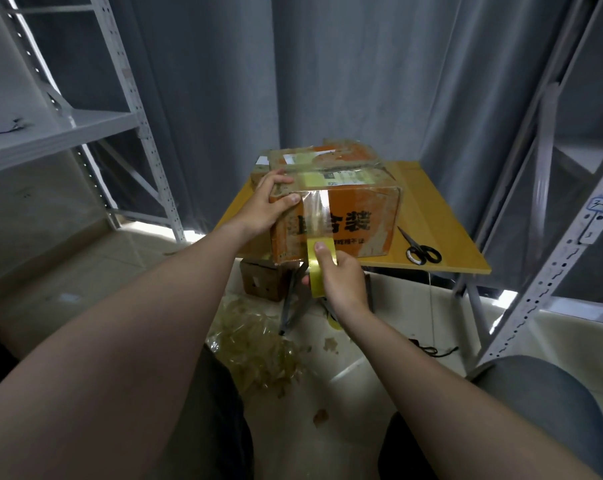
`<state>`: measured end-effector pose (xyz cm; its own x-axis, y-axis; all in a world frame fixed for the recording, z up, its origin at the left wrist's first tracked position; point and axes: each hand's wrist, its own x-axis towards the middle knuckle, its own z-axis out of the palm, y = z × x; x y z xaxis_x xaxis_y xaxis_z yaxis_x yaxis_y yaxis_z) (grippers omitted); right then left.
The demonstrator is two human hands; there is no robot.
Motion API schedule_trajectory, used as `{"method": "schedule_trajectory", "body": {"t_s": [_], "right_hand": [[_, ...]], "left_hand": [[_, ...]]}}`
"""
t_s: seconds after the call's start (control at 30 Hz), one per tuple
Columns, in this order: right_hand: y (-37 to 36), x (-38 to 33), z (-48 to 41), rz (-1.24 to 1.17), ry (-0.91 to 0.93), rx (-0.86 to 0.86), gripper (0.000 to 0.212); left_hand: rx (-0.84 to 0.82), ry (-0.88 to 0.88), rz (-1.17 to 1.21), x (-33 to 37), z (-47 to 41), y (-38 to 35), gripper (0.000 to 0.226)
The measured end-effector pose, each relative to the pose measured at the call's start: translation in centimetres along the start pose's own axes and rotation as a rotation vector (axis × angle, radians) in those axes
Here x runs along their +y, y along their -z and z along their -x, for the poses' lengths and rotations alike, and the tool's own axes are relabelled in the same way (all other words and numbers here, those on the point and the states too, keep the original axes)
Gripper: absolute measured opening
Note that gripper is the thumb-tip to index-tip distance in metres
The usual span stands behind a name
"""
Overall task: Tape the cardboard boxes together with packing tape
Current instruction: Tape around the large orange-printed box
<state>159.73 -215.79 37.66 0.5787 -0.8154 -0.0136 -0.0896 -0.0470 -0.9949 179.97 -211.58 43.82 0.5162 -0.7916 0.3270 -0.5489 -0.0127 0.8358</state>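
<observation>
An orange cardboard box [362, 216] with black lettering stands on the small yellow table [428, 216], and a second worn box [327, 155] sits right behind it. A clear strip of tape [315, 213] runs from the top down the near face. My left hand [267, 206] grips the box's top left corner, thumb pressed on the front beside the strip. My right hand [341, 277] holds the yellow tape roll [319, 268] at the box's bottom edge, thumb on the roll.
Black scissors [421, 249] lie on the table right of the box. Grey metal shelving stands at the left [85, 126] and right [552, 237]. Crumpled used tape [255, 348] and a small brown box [263, 280] lie on the floor under the table.
</observation>
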Motion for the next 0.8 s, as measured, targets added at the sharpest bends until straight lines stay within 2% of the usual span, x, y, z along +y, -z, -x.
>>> {"method": "schedule_trajectory", "body": {"t_s": [0.1,0.2,0.33,0.43,0.47,0.53,0.63,0.8], "right_hand": [[0.4,-0.2,-0.6,0.014,-0.016,-0.066,0.053],[1.8,0.0,-1.7,0.099,-0.019,0.054,0.068],[4.4,0.2,-3.9,0.082,0.032,0.276,0.037],[6.4,-0.2,-5.9,0.186,0.049,0.454,0.019],[6.8,-0.3,-6.6,0.223,0.015,0.442,0.021],[7.3,-0.6,-7.8,0.283,-0.054,0.311,0.034],[6.8,-1.4,-8.1,0.233,-0.097,0.184,0.041],[6.0,-1.8,-7.7,0.211,-0.048,0.26,0.032]], "left_hand": [[0.021,0.037,0.038,0.5,0.5,-0.3,0.05],[0.105,0.076,0.027,0.3,1.4,-0.7,0.067],[0.09,0.195,0.089,-0.5,2.6,-0.7,0.081],[0.116,0.386,0.055,-1.5,3.4,-1.3,0.069],[0.1,0.438,0.018,-2.0,3.8,-1.6,0.067],[0.089,0.507,-0.003,-2.7,4.6,-2.2,0.059],[0.168,0.506,0.028,-2.8,5.2,-3.0,0.046],[0.284,0.422,-0.03,-2.0,4.9,-4.1,0.038]]}}
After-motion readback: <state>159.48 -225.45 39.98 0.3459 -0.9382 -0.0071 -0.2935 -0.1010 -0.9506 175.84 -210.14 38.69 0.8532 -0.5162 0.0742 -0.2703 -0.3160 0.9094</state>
